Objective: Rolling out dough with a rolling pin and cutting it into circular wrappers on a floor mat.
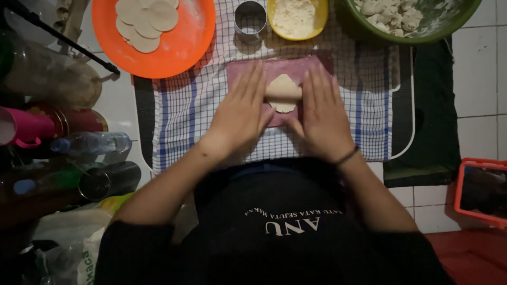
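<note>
While we look down through the head camera, our left hand (240,113) and right hand (322,116) lie flat on a mauve board (248,68), palms down, fingers straight and pointing away from us. Between them sits a flattened piece of pale dough (283,93), roughly oval, its longer axis running away from our body. It lies just inside the index finger of each hand, so neither hand is clearly nearer. We judge both hands to bear on some thin roller hidden under the palms and crossing the dough, but we cannot see it, so we cannot tell whether anything is held. Both hands are spread wide, not curled. A dark band (347,155) rings the right wrist.

The board rests on a checked cloth (179,111) with blue stripes, spread over a white tiled surface (483,79). Beyond the board, well apart from the hands, stands a metal ring cutter (250,20), and just beside it on the right a yellow bowl of flour (297,18). Farther right a green bowl (449,26) holds lumps of dough. To the far left an orange plate (182,45) carries a stack of cut dough rounds (147,21). Bottles and a pink cup (24,126) crowd the left edge.
</note>
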